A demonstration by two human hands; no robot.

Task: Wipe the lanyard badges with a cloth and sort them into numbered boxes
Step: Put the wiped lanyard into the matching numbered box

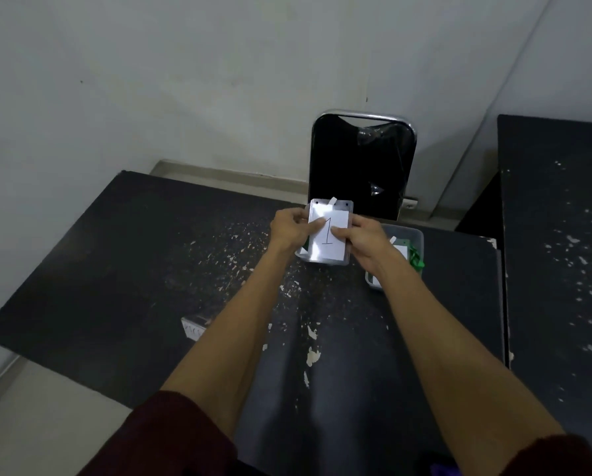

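A clear plastic badge holder with a white card marked "1" is held up at the far side of the dark table. My left hand grips its left edge and my right hand grips its right edge. Behind and below the badge sits a clear box, mostly hidden by it. A second clear box to the right holds a white badge and a green lanyard. I see no cloth.
A black chair with a metal frame stands behind the table against the wall. A small white object lies on the table near my left forearm. Another dark table stands at the right.
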